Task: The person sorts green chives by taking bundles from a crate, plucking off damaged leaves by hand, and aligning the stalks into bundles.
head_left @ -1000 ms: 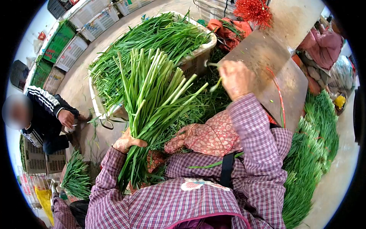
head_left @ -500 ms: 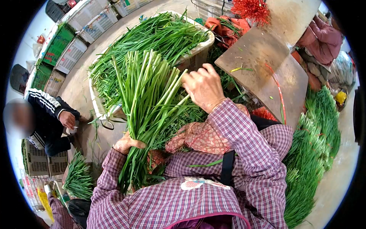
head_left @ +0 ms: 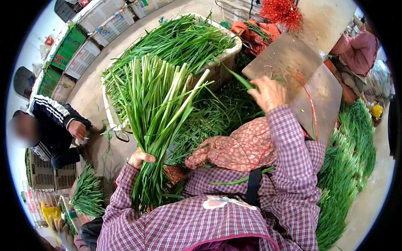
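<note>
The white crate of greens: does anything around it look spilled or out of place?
Yes: loose leaves lie strewn beside the crate rather than in it, and a stray leaf lies across the person's lap, apart from the bunch.

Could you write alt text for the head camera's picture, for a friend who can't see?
A person's left hand grips a large bunch of long green stalks while the right hand pinches a loose leaf. Beyond the bunch is a crate heaped with greens; a brown board is at right.
</note>
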The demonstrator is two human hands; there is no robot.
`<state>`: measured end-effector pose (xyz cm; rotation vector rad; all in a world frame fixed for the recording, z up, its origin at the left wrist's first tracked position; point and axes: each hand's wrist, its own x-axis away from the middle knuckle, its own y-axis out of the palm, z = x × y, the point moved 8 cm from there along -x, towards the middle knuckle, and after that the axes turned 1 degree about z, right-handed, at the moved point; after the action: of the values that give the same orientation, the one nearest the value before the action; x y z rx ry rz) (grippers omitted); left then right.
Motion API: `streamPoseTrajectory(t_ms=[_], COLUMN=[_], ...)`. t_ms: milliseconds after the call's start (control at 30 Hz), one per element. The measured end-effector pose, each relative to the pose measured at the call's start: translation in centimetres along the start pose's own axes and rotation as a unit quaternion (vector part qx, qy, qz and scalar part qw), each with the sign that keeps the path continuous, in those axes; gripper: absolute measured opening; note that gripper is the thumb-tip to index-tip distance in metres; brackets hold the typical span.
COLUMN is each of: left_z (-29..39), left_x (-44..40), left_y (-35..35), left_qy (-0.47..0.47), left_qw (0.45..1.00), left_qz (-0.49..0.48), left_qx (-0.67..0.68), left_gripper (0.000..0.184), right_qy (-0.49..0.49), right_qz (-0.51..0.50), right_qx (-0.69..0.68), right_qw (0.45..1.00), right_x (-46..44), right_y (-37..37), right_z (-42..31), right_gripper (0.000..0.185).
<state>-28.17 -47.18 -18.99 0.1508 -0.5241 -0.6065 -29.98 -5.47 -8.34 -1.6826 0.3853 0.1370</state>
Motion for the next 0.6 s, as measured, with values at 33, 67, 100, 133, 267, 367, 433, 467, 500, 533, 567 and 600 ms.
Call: streamPoseTrajectory(t_ms=[33, 67, 100, 133, 267, 367, 433, 467, 500, 533, 567, 600], left_z=[0.1, 0.4, 0.3, 0.3, 0.6, 0.2, 0.2, 0.2, -0.1, -0.5, -0.7, -0.5], left_x=[-0.1, -0.1, -0.1, -0.3, -0.4, -0.4, -0.2, -0.2, -0.1, 0.1, 0.2, 0.3], left_y=[0.5, 1.1, 1.3, 1.5, 2.9, 3.2, 3.0, 2.7, 2.3, 1.5, 1.0, 1.3], left_qy=[-0.001, -0.009, -0.010, -0.006, -0.013, -0.027, -0.021, -0.013, -0.011, -0.012, -0.012, -0.001], left_qw=[1.000, 0.999, 0.999, 0.998, 0.996, 0.994, 0.996, 0.997, 0.997, 0.998, 0.999, 0.999], left_qz=[-0.010, -0.015, -0.014, -0.023, -0.036, -0.039, -0.041, -0.034, -0.034, -0.025, -0.016, -0.038], left_qx=[0.027, 0.044, 0.042, 0.058, 0.075, 0.095, 0.077, 0.074, 0.075, 0.057, 0.039, 0.036], left_gripper=[0.069, 0.067, 0.067, 0.067, 0.065, 0.066, 0.067, 0.066, 0.066, 0.064, 0.063, 0.062], right_qy=[-0.036, -0.069, -0.099, -0.112, -0.097, -0.139, -0.085, -0.037, -0.101, -0.085, -0.069, -0.065], right_qz=[0.029, 0.029, 0.030, 0.020, -0.052, 0.068, 0.028, -0.026, 0.129, 0.139, 0.166, 0.195], right_qx=[-0.067, -0.157, -0.246, -0.287, -0.350, -0.329, -0.347, -0.285, -0.255, -0.232, -0.262, -0.235], right_qw=[0.997, 0.985, 0.964, 0.951, 0.930, 0.932, 0.934, 0.958, 0.953, 0.959, 0.948, 0.950], right_x=[0.4, 0.4, 0.5, 0.7, 1.6, 1.9, 0.7, 0.0, 0.0, -0.5, -0.9, -1.2], right_y=[-0.8, -1.1, -1.5, -1.6, -0.4, -1.0, 0.3, 1.4, -0.5, -0.6, -0.7, -1.1], right_z=[-2.3, -4.4, -6.7, -8.8, -14.8, -16.0, -14.9, -13.2, -11.7, -9.8, -7.6, -5.7], right_gripper=[0.024, 0.024, 0.025, 0.025, 0.035, 0.030, 0.018, 0.007, 0.003, 0.004, 0.004, 0.005])
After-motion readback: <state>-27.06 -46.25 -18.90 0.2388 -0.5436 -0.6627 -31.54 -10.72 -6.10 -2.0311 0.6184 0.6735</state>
